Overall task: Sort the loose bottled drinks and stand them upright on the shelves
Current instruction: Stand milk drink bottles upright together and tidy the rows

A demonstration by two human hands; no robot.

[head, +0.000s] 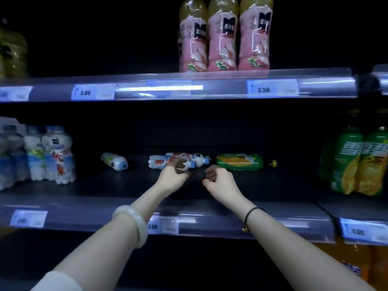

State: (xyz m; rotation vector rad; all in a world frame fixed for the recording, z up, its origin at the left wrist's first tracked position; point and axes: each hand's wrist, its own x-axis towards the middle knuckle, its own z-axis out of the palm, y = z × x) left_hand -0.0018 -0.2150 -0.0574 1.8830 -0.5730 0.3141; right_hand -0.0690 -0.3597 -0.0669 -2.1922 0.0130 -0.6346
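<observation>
- White plastic bottles with blue caps and red-and-white printed wrappers are seen lying on their sides on the dark middle shelf, toward its back edge: one small white bottle lies alone, left of centre, and two longer white bottles lie side by side near the middle, caps pointing right.
- A green plastic bottle with a yellow-orange label and yellow cap is laid flat just right of that pair, its cap toward the shelf's right end.
- The left hand is held over the near one of the two white bottles, its curled fingertips overlapping the bottle's neck end; whether the bottle is actually gripped cannot be told through the blur.
- The right hand is loosely curled with nothing in it, set just in front of the green bottle's left end and apart from it.
- A pale stone bangle is worn on the left wrist and a thin black cord bracelet on the right.
- Upright white bottles of the same kind are grouped at the shelf's left end, and upright green bottles at its right end.
- Three pink-labelled juice bottles are stood upright on the upper shelf, right of its centre, at the front edge.
</observation>
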